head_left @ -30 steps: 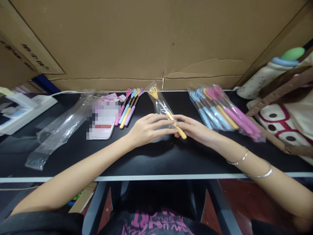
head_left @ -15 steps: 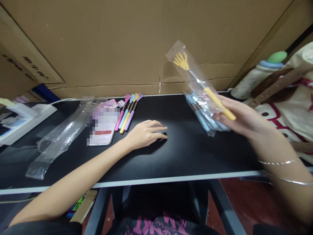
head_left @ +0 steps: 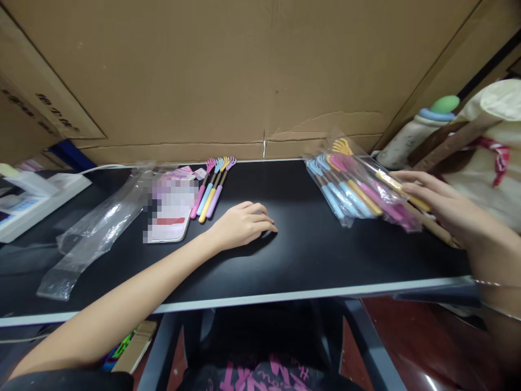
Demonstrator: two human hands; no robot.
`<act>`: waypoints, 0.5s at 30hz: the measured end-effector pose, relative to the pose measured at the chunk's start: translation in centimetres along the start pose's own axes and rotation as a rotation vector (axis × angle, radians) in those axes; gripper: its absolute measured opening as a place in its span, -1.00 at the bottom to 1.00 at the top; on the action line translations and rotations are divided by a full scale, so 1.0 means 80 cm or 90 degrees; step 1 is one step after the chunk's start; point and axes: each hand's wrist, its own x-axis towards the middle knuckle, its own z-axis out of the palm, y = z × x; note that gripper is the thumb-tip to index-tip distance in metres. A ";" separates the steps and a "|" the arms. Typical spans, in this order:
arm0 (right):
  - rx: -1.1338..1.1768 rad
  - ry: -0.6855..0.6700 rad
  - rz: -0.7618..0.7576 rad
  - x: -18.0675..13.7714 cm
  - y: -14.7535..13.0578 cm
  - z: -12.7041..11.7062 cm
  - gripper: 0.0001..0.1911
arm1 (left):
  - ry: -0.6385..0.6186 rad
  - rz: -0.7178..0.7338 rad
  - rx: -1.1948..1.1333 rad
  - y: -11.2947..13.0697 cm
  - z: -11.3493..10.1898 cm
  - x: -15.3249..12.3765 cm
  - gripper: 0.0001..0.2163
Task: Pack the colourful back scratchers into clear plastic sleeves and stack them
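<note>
My left hand [head_left: 244, 224] rests on the black tabletop, fingers loosely stretched out and holding nothing. Over at the right, my right hand [head_left: 437, 198] grips the handle end of a yellow back scratcher [head_left: 388, 182] in a clear plastic sleeve. Its hand-shaped head points away to the upper left, above several bagged back scratchers [head_left: 345, 190] in blue, yellow and pink lying side by side. Left of centre, several unwrapped back scratchers [head_left: 214, 190] in pink, blue, yellow and purple lie in a row, beyond my left wrist.
A phone [head_left: 173, 217] lies left of the unwrapped row, partly blurred out. Empty clear plastic sleeves [head_left: 101, 228] and a white power strip [head_left: 49, 201] are further left. A bottle [head_left: 411, 136] and a cloth bag [head_left: 488, 157] stand at the right. Cardboard [head_left: 228, 70] walls the back.
My right hand has lowered the yellow bagged back scratcher rightward and down, onto or just over the bagged pile. My left hand stays in place, its fingers slightly more bent.
</note>
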 end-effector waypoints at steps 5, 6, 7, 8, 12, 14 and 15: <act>-0.088 0.039 -0.067 0.007 0.011 0.010 -0.54 | 0.004 -0.006 -0.012 0.001 -0.001 0.000 -0.76; -0.101 0.036 -0.075 0.009 0.014 0.010 -0.52 | 0.000 -0.008 -0.014 0.001 -0.001 0.000 -0.76; -0.121 0.025 -0.087 0.011 0.017 0.010 -0.49 | -0.005 -0.009 -0.015 0.001 -0.001 0.000 -0.76; -0.150 0.017 -0.101 0.013 0.020 0.010 -0.47 | -0.009 -0.011 -0.016 0.001 -0.001 0.000 -0.76; -0.293 0.015 -0.167 0.019 0.030 0.005 -0.49 | -0.018 -0.018 -0.016 0.001 0.000 -0.001 -0.75; -0.312 0.015 -0.187 0.021 0.033 0.003 -0.51 | -0.019 -0.019 -0.016 0.000 0.000 -0.002 -0.74; -0.316 0.018 -0.194 0.021 0.033 0.003 -0.51 | -0.019 -0.019 -0.017 0.000 0.001 -0.002 -0.74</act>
